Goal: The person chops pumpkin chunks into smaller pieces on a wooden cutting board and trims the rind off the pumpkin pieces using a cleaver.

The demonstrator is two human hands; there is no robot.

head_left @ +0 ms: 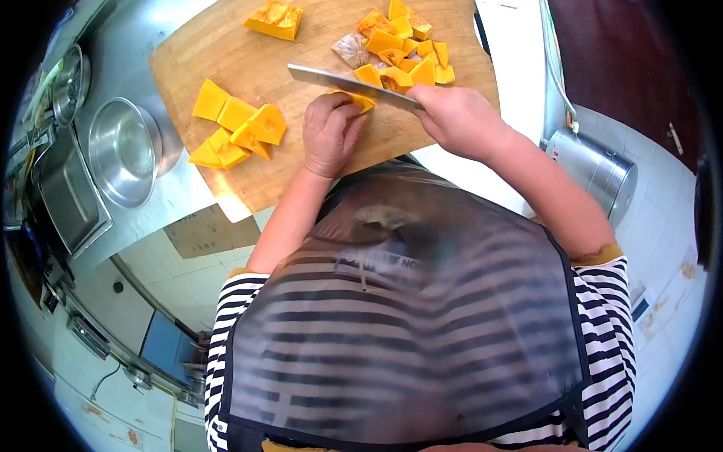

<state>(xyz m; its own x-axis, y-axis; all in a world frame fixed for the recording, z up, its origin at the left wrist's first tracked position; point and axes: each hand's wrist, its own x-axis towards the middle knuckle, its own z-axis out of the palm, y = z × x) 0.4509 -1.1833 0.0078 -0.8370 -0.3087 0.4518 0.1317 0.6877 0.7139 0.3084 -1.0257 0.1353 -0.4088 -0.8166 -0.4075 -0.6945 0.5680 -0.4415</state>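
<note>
My right hand (461, 120) is wrapped round the handle end of a cleaver (343, 81), whose blade points left across the wooden cutting board (410, 139). Just below the blade, my left hand (331, 132) presses a piece of pumpkin (362, 102) with curled fingers; part of that piece is hidden by the fingers and the blade. Beyond the cleaver lies a heap of pumpkin chunks (385, 41), some with pale rind showing. Several larger pumpkin pieces (236, 114) rest at the board's left. A thick pumpkin slab (274, 19) sits at the far edge.
Left of the board, a round steel bowl (124, 154) stands on the metal counter (143, 71). A rectangular steel pan (70, 192) and a metal colander-like bowl (70, 84) are farther left. On the floor at right is a steel cylinder (591, 173) with a hose attached.
</note>
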